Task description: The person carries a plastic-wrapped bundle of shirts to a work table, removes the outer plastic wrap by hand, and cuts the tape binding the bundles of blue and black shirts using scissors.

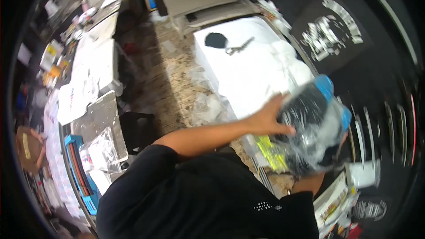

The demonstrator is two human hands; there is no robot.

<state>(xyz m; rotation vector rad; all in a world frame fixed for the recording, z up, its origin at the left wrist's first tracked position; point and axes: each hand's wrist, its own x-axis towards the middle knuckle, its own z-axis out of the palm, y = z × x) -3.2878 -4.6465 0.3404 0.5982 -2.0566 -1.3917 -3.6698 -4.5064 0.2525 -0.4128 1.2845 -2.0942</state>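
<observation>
A bulky bundle in clear plastic, dark inside with blue patches along its far edge, is held up in front of my body on the right. My left hand grips its near left side, thumb and fingers spread over the plastic. My right forearm reaches up beneath the bundle, and a sliver of my right hand shows at its right edge; the other fingers are hidden. Bright yellow material shows just below my left hand. Scissors and a dark round piece lie on the white-covered table.
Worktables with papers and plastic bags run along the left. Between them and the white table is a stained floor. White pieces are on a dark surface at the upper right. A person is at the far left edge.
</observation>
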